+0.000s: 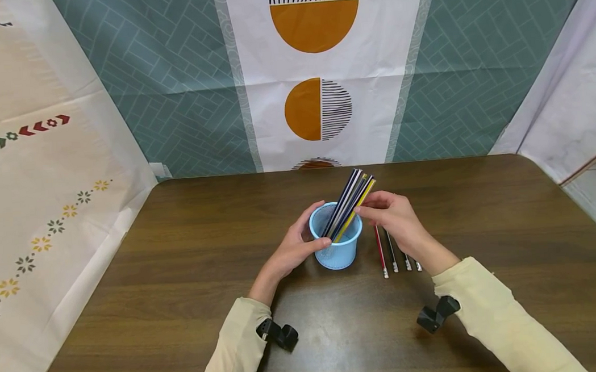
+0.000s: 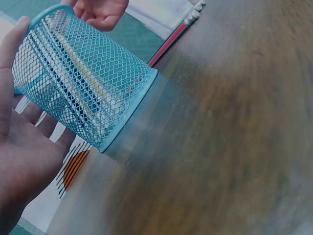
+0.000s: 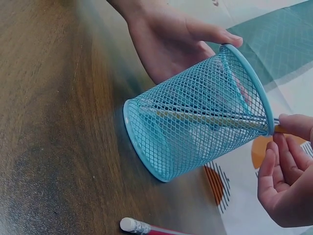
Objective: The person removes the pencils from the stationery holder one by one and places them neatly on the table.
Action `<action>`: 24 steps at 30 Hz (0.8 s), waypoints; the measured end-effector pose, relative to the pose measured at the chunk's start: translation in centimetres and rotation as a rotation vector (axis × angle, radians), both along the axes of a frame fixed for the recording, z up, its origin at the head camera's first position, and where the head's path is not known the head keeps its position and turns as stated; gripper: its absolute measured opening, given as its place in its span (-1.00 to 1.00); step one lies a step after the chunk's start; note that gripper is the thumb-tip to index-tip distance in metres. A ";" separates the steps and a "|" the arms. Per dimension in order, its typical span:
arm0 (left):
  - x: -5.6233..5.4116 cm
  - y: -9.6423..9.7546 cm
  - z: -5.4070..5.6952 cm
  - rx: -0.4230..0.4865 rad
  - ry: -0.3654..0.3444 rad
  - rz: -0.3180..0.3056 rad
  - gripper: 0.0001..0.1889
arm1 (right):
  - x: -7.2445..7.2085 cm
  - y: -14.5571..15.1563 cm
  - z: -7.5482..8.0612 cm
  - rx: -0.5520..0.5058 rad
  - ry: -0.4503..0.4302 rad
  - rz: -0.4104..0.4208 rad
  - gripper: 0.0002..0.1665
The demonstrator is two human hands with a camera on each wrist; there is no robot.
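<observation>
A light blue mesh pencil cup (image 1: 337, 256) stands on the table, with a bunch of dark, silver and yellow pencils (image 1: 344, 203) leaning to the right inside it. My left hand (image 1: 294, 249) holds the cup from the left, thumb over the near rim and fingers around the far side. At the right rim, my right hand (image 1: 394, 217) pinches a yellow pencil (image 1: 367, 192) between thumb and forefinger. Its lower part shows through the mesh in the right wrist view, the other fingers curling loosely below.
Right of the cup, several pencils lie side by side on the brown wooden table (image 1: 181, 284), among them a red pencil (image 1: 381, 255); their white erasers face me and my right hand partly covers them. A patterned cloth (image 1: 185, 102) hangs behind the table.
</observation>
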State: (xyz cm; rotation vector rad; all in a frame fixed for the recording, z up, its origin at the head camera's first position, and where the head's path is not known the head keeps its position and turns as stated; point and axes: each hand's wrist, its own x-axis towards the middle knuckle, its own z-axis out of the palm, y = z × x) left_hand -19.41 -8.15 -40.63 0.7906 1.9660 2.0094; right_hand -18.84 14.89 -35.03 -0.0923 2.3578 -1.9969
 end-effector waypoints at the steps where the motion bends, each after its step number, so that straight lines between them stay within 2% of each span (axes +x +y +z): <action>1: 0.0 0.0 0.0 -0.001 0.000 -0.001 -0.17 | 0.0 0.0 0.0 -0.005 0.000 -0.005 -0.61; 8: 0.1 0.1 0.1 0.013 0.004 0.003 -0.18 | 0.0 0.0 0.1 -0.012 0.011 -0.015 -0.69; 24: 0.1 0.0 0.1 0.004 -0.005 0.005 -0.20 | 0.6 0.1 0.5 -0.046 0.073 0.006 -0.67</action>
